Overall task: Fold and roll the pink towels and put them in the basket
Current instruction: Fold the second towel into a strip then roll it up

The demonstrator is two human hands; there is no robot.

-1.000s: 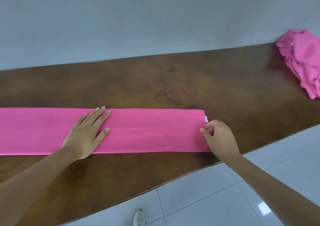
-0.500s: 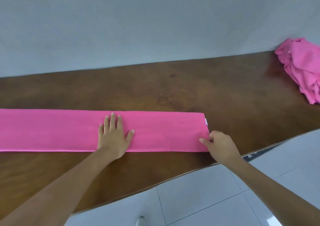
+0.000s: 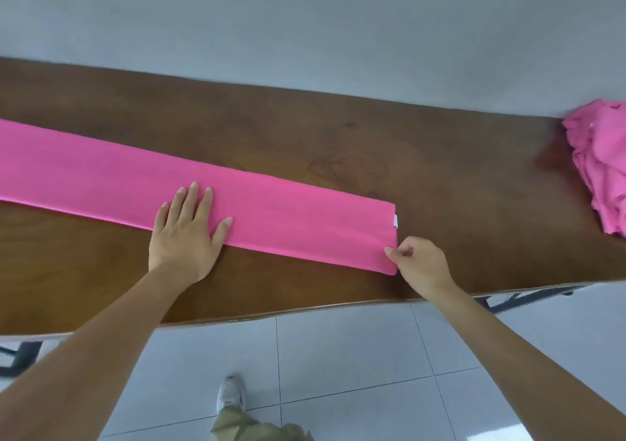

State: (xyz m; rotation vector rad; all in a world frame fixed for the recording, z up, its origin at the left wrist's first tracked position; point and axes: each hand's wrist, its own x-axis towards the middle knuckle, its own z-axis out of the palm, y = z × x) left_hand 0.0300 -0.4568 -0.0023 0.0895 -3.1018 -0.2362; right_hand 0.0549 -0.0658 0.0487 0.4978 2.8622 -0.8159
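Pinch grip: right hand point(image 3: 418, 264) nips the near right corner of the folded towel point(image 3: 288, 217).
Laid flat, the left hand point(image 3: 184, 234) pins the strip near the front edge of the counter point(image 3: 338, 135), probably to hold it taut for rolling; heaped towels point(image 3: 603, 166) wait at its far right corner.

the light is bright and soft, and it spreads evenly over everything. no hard shadows show. a faint dark patch lies on the table point(image 3: 440, 169) under the left hand point(image 3: 184, 237), and another lies under the right hand point(image 3: 420, 264). the wood has a dull shine, and near the pink pile point(image 3: 603, 159) it glows a bit red. that pile is smeared and blurry at the right edge. the long towel point(image 3: 271, 213) looks sharp, with strong colour. the wide lens bends the table's edges into curves. the floor point(image 3: 338, 356) tiles shine a little. the wall point(image 3: 305, 17) looks flat and grey.
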